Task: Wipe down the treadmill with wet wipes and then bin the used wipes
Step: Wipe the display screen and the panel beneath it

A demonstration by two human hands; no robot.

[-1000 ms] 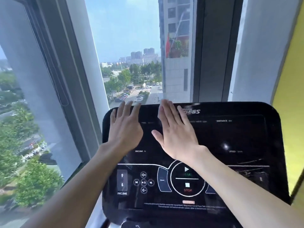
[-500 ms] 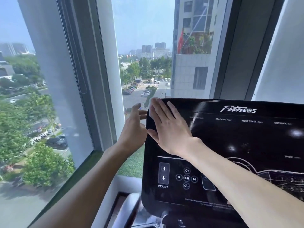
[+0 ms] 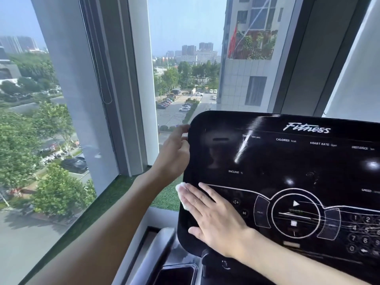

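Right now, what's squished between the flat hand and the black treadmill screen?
A white wet wipe lies there: the right hand presses it flat against the console, its edge peeking out beyond the hand. The head view shows it.

Bright daylight pours in through the window [image 3: 185, 58] ahead of me. The glossy black treadmill console [image 3: 287, 161] throws back white glare streaks and small hot spots, with a dim reflection near its left edge. The window frame [image 3: 92, 79] bows with wide-angle distortion; the lower corners look soft.
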